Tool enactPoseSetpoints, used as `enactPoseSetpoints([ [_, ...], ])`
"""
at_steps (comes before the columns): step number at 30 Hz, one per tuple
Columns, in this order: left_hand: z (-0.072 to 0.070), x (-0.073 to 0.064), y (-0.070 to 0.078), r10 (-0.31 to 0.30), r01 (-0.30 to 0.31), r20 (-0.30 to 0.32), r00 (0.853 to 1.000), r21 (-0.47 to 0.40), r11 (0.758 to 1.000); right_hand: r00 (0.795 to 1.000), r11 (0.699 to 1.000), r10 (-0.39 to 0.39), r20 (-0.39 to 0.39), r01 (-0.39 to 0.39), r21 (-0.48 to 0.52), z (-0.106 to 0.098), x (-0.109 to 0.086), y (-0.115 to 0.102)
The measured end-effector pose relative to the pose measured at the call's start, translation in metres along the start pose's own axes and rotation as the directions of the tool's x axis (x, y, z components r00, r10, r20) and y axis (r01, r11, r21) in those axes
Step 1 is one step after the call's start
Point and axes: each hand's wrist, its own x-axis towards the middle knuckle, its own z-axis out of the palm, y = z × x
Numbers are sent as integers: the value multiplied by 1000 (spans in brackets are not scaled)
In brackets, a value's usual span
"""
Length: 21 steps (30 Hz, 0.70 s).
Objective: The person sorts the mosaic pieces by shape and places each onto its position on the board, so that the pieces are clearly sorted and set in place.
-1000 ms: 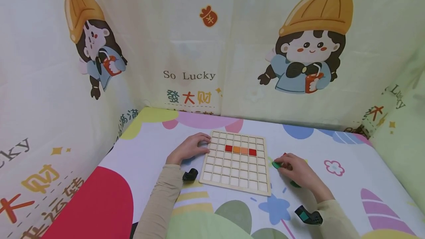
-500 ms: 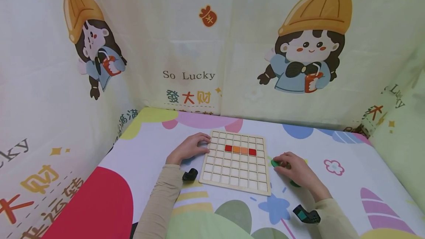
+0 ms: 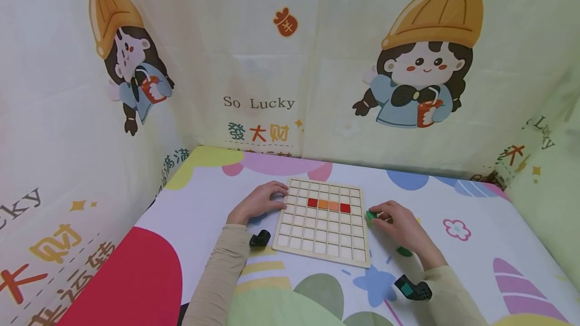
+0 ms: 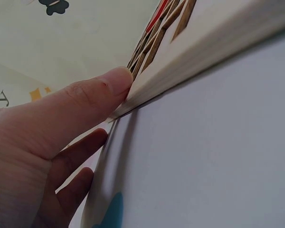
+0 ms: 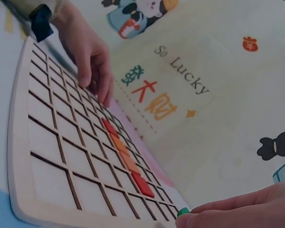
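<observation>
A wooden grid board [image 3: 317, 235] lies on the table, with a row of red and orange square tiles [image 3: 328, 205] in one line of its cells. My left hand [image 3: 259, 200] rests at the board's left edge. In the left wrist view its thumb [image 4: 116, 81] touches the board's edge, and the other fingers are spread beyond. My right hand [image 3: 403, 223] pinches a small green piece [image 3: 371, 215] between thumb and fingertips, just beside the board's right edge. In the right wrist view only a bit of the green piece [image 5: 183, 212] shows past the fingers.
A dark green rounded shape [image 3: 404, 251] is on the table below my right hand. The table cover [image 3: 199, 205] is printed with coloured shapes. Cloth walls [image 3: 335, 160] with printed figures close in the back and sides. Both wrists wear small black devices.
My right hand has moved slightly up and left with the green piece, nearer the board's right edge. The dark green shape below it is more uncovered. The left hand and board stay put.
</observation>
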Motion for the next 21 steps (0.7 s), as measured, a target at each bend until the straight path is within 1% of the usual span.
enactPoseSetpoints([
  [5, 0, -1, -1, 5, -5, -5, 1000, 2, 1000, 1000, 1000, -9, -20, 9, 26, 1, 10, -11],
  [13, 2, -1, -2, 7, -7, -10, 1000, 0, 1000, 999, 997, -14, -36, 16, 70, 10, 23, -25],
  [21, 1, -1, 0, 4, -3, -8, 1000, 10, 1000, 999, 995, 4, -36, 0, 102, 13, 31, -36],
])
